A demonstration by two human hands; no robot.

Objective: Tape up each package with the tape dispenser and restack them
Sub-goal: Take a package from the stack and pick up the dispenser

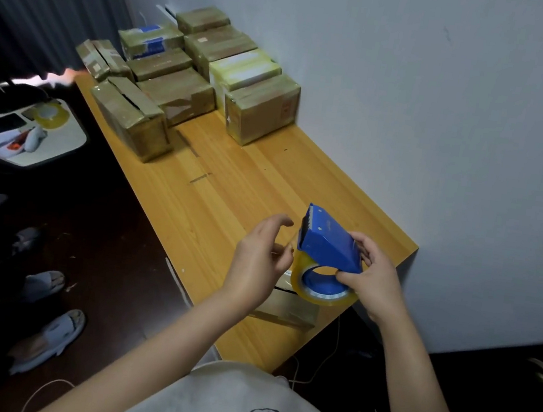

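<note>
My right hand (372,281) grips a blue tape dispenser (327,244) with a roll of clear tape (319,290), held above the near end of the wooden table (230,193). My left hand (261,260) is just left of the dispenser's blade end, fingers loosely curled; a faint strip of clear tape seems to run between them. Under the dispenser a flat taped package (287,308) lies on the table, mostly hidden by my hands. Several taped cardboard packages (262,111) are stacked at the table's far end.
A white wall (448,108) runs along the table's right side. Left of the table are a dark floor, a white stool (24,131) carrying a spare tape roll and small items, and a person's feet in slippers (49,335). A cable hangs off the near table edge.
</note>
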